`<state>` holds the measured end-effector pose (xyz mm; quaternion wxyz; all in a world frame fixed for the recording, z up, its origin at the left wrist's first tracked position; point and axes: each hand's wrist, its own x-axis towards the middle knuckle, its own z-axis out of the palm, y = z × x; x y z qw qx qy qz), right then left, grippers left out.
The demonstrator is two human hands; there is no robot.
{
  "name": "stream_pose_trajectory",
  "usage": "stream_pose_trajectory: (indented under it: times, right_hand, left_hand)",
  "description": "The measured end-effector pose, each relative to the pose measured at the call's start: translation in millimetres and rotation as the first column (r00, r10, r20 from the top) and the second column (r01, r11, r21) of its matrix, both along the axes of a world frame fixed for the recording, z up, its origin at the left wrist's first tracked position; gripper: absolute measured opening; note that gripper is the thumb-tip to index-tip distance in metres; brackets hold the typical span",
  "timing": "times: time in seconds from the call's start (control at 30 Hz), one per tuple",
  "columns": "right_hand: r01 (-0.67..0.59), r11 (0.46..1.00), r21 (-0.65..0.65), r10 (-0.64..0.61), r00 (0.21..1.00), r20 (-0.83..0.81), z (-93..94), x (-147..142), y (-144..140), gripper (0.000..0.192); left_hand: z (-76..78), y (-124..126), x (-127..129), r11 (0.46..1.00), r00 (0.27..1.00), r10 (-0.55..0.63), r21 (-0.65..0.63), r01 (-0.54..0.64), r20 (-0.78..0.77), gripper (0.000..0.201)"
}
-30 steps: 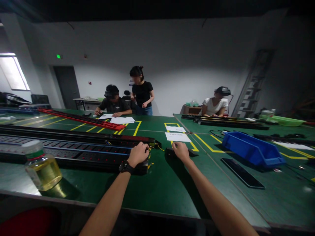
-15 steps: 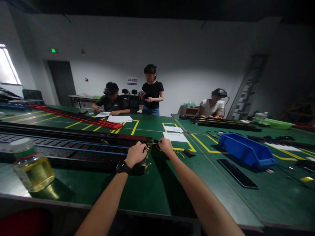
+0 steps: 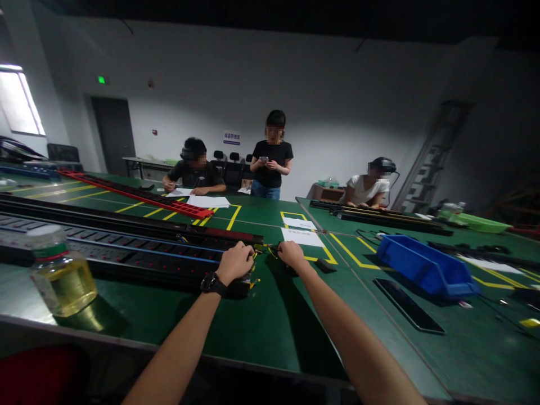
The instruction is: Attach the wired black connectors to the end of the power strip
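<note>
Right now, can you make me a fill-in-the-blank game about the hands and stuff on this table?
1. The left hand rests on the long black panel, and around its wrist is a black ____.
2. In the clear bottle, the liquid is coloured ____.
3. Beside the dark flat device, the open bin is coloured ____.
4. Of bottle and bin, the right hand is nearer to the ____.

Missing words: watch; yellow; blue; bin.

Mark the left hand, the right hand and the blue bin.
Left hand [image 3: 235, 262]: head view, back of the hand.
Right hand [image 3: 292, 256]: head view, back of the hand.
Blue bin [image 3: 409, 266]: head view, near long wall.
</note>
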<state>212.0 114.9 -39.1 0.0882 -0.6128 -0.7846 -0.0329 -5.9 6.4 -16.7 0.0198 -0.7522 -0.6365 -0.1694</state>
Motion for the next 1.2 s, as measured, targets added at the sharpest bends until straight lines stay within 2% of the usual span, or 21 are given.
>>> stream_pose_trajectory:
  times: [0.2, 0.43, 0.63, 0.83, 0.97, 1.07, 1.2]
  right_hand:
    - [-0.028, 0.997, 0.07, 0.029, 0.999, -0.02, -2.9, -18, -9, 0.034]
    - [-0.06, 0.992, 0.115, 0.067, 0.996, -0.058, -5.0, -27, -16, 0.029]
    - [-0.112, 0.994, 0.009, 0.112, 0.987, -0.114, -0.5, -25, -20, 0.027]
    - [-0.11, 0.986, 0.127, 0.103, 0.993, 0.064, 0.8, -30, -26, 0.032]
    - [-0.18, 0.973, 0.146, 0.163, 0.979, 0.122, -2.7, -34, -31, 0.032]
    - [-0.171, 0.972, 0.163, 0.163, 0.985, 0.064, -6.2, -34, -34, 0.027]
    - [-0.1, 0.99, 0.103, 0.116, 0.981, -0.154, -7.1, -29, -31, 0.026]
  left_hand:
    - [-0.8, 0, -1, 1.0, 1.0, -0.005, 0.005, 0.005, 0.001, 0.026]
    - [-4.8, 4, -2, 1.0, 1.0, -0.009, 0.01, 0.009, -0.007, 0.027]
    - [-3.9, 2, -2, 1.0, 1.0, -0.006, 0.001, 0.006, -0.008, 0.027]
    - [8.5, 5, 1, 1.0, 1.0, 0.014, -0.007, -0.014, -0.027, 0.027]
    - [17.1, 18, 10, 1.0, 0.999, 0.025, -0.002, -0.025, -0.031, 0.028]
    - [18.1, 32, 17, 0.999, 1.0, 0.015, -0.027, -0.016, -0.024, 0.029]
    - [14.4, 49, 17, 0.995, 1.0, 0.001, -0.101, -0.001, 0.006, 0.024]
